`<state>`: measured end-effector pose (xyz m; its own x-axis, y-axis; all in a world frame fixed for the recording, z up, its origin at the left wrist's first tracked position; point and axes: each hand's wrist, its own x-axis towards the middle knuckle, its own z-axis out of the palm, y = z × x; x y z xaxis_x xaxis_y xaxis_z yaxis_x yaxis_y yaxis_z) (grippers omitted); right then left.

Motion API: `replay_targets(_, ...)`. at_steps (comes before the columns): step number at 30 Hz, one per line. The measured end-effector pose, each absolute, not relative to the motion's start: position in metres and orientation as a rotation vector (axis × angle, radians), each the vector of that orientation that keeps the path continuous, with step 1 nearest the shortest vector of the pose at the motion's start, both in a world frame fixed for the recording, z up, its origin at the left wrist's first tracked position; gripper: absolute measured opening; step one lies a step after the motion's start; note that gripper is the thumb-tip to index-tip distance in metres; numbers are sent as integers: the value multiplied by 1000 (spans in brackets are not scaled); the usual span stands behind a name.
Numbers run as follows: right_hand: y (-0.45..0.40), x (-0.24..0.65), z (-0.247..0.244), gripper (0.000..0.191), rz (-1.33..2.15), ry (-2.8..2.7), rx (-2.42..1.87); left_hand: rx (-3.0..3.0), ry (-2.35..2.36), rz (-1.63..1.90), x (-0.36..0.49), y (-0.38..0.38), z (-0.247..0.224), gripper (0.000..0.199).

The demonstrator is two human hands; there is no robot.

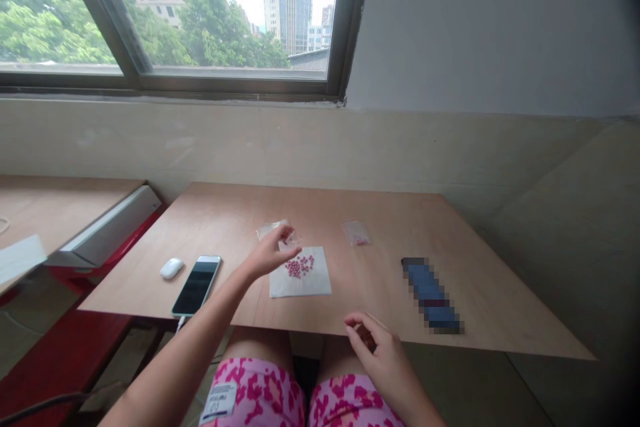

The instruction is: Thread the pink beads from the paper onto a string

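Note:
My left hand (273,252) reaches over the plywood table (360,287) and pinches a small clear plastic bag (270,229) just above a white paper sheet (306,287). A cluster of small pink beads (299,267) lies on the sheet, right below that hand. My right hand (373,347) hangs curled at the table's front edge, and its fingers hide whatever may be inside them. A second clear bag (356,232), with a little pink in it, lies farther back on the table.
A black smartphone (196,285) with a cable and a white mouse (171,268) lie left of the paper. A blurred blue object (430,295) lies at right. A separate wooden table (65,207) with a red frame stands at left, below a window (200,13).

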<state>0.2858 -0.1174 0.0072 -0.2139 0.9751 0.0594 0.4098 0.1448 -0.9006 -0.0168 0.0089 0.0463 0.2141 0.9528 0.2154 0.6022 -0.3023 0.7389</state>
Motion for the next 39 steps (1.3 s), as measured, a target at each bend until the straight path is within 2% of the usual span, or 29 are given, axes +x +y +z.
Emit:
replay_targets(5,-113,269,25,43,1131,-1669,-1312,2055,1366,859,26,-76,47,44)
replay_targets(11,-107,239,49,16,1066,-1925,-1092,2172,1353,812,42,-123,37,36)
replay_targets(13,-107,231,50,11,1079,-1959,-1062,2167,1377,816,39,-128,35,40)
replay_targets(18,-110,221,39,17,1207,-1816,-1033,2115,1417,867,27,-128,31,47)
replay_targets(26,-117,221,35,19,1264,-1979,-974,2126,1285,674,23,-123,19,33)
replay_targets(28,-119,221,36,13,1281,-2106,-954,2139,1277,622,24,-122,13,29)
replay_targets(30,-121,220,34,9,1242,-2233,-964,2146,1266,579,26,-121,8,29)
replay_targets(35,-125,219,23,13,1060,-2480,-1033,2143,1214,517,33,-121,-5,33)
replay_targets(39,-128,218,15,17,984,-2575,-1053,2171,1205,441,34,-119,-9,29)
